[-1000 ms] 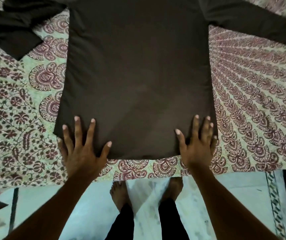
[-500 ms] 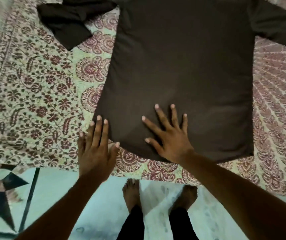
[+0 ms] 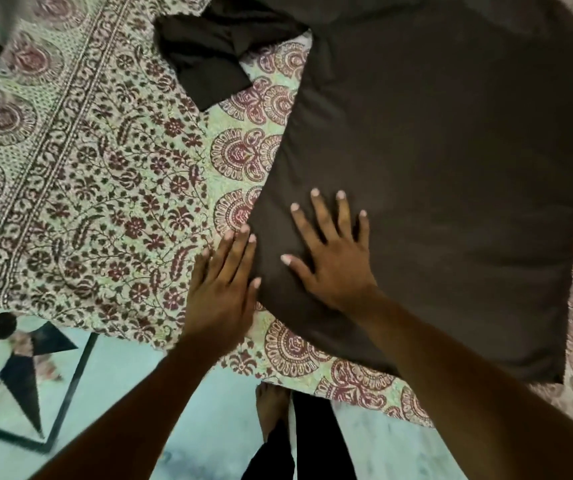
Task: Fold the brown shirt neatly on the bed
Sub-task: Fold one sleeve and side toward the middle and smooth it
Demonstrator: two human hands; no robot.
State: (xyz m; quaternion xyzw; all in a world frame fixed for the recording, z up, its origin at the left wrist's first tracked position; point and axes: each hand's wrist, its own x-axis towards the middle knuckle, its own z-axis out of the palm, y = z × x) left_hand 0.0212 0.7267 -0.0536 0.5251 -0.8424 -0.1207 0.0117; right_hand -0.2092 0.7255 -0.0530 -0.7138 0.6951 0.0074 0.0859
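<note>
right hand (image 3: 333, 268) flat on brown shirt (image 3: 451, 168) (fingers spread)

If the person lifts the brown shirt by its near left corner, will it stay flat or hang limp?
Probably limp: the brown shirt lies flat on the printed bedsheet, and its sleeve sits crumpled in soft folds. It looks thin, so likely light. Pushed, it may bunch rather than slide whole.
</note>
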